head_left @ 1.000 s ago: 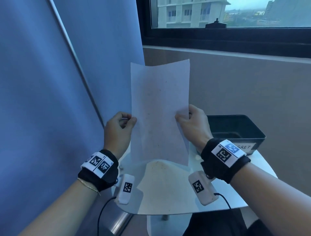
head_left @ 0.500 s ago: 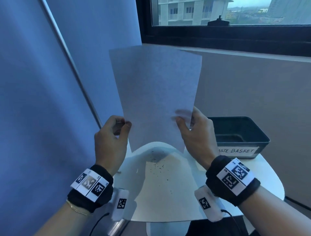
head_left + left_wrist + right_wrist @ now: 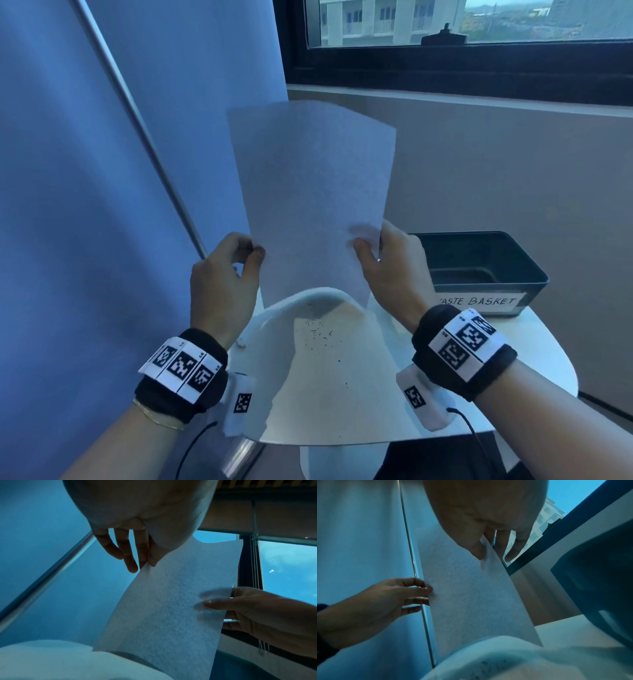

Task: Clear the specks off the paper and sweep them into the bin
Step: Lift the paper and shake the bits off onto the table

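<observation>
I hold a white sheet of paper nearly upright above the round white table. My left hand pinches its left edge between thumb and fingers, also plain in the left wrist view. My right hand pinches the right edge, thumb on the near face. Dark specks lie scattered on the table below the sheet's lower edge. The dark bin, labelled "WASTE BASKET", stands at the table's far right.
A blue wall panel with a slanted metal rail stands close on the left. A beige wall and dark window frame lie behind. The table's front edge is near my wrists.
The sheet has flattened and risen off the table, uncovering specks lying beneath it. Both hands have kept their pinch on its edges while the view shifted slightly.
</observation>
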